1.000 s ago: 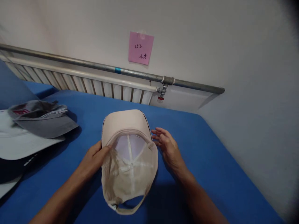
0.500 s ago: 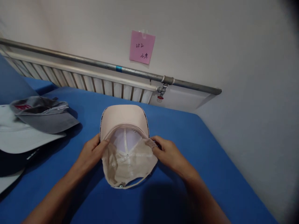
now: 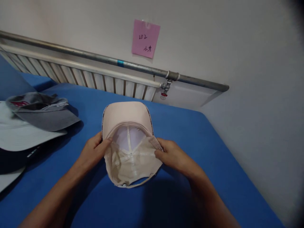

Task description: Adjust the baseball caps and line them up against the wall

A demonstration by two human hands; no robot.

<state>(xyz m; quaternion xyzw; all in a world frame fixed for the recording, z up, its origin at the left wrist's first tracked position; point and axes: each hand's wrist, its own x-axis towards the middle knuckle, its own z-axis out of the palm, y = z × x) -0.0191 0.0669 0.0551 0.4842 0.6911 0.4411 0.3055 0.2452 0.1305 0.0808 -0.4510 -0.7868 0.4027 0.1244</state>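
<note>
A cream cap (image 3: 128, 114) is held over the blue surface, its hollow inside facing me and its brim at the top. My left hand (image 3: 95, 148) grips the cap's left edge where brim and crown meet, thumb on the inside. On the opposite edge, my right hand (image 3: 169, 153) pinches the crown beside a small label, fingers behind the fabric. The back strap with its small buckle hangs at the bottom of the cap.
Several caps overlap at the left, with a grey cap (image 3: 47, 115) over a white cap (image 3: 26, 139). The blue surface (image 3: 213, 177) meets the wall. Behind it are a radiator (image 3: 106, 84), a metal pipe (image 3: 95, 57) and a pink note (image 3: 145, 39).
The view has shifted slightly, so the wall, pipe and caps sit higher. My right hand has moved slightly down the cap's edge, and more of the label shows.
</note>
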